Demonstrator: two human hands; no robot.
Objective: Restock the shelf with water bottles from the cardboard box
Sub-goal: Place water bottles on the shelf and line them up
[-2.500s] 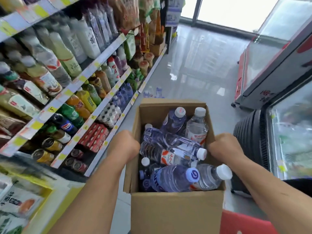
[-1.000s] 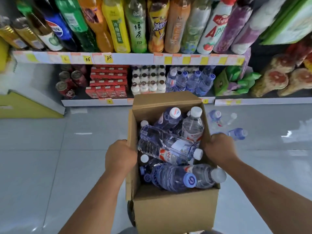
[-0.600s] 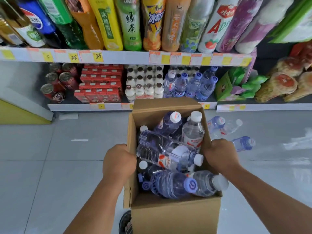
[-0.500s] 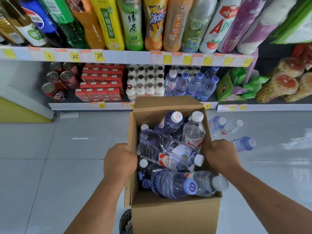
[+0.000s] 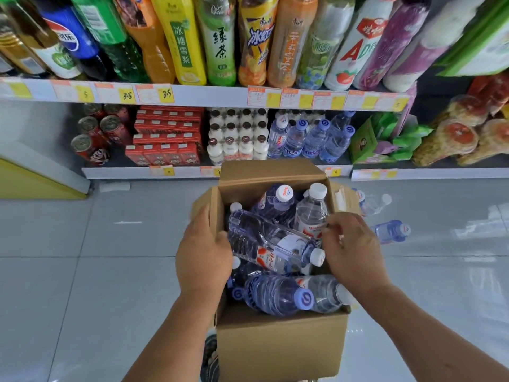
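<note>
Your hands have let go of the box walls: your left hand (image 5: 203, 255) lies open against the cardboard box (image 5: 278, 346) side, your right hand (image 5: 352, 252) hovers with loose, spread grip over the water bottles (image 5: 271, 244). One label's red script is unreadable. Beyond, the bottom shelf (image 5: 275, 172) holds blue-capped bottles (image 5: 308, 139); tags above read 3.5.

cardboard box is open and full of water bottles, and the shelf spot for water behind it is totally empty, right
Not quite. The cardboard box is open and full of water bottles, but the head view shows the shelf spot already holds a few blue-capped bottles.
</note>
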